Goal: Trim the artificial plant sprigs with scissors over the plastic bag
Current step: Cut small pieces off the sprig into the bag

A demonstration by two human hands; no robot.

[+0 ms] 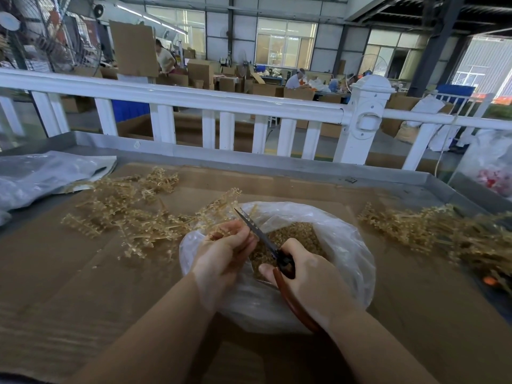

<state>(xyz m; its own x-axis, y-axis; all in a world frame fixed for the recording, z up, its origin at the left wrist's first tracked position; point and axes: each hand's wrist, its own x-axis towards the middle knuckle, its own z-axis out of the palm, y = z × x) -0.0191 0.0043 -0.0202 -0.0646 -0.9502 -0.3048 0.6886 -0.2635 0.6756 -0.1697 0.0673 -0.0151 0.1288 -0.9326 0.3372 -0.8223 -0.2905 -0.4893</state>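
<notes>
two heaps of tan sprigs, one left of my fingers (119, 212), one far right (443, 231). my left hand (224, 253) pinches one sprig (221, 206) just above the open plastic bag (346, 245) of trimmings. my right hand (307, 275) grips one pair of scissors (266, 239), blades against my left fingertips.

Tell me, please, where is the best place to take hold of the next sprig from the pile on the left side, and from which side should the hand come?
Probably the bare stem end, not the leafy tip. In the left pile the sprigs lie tangled, so come from above on the near edge and pinch one stem that sticks out, beside the plastic bag.
</notes>
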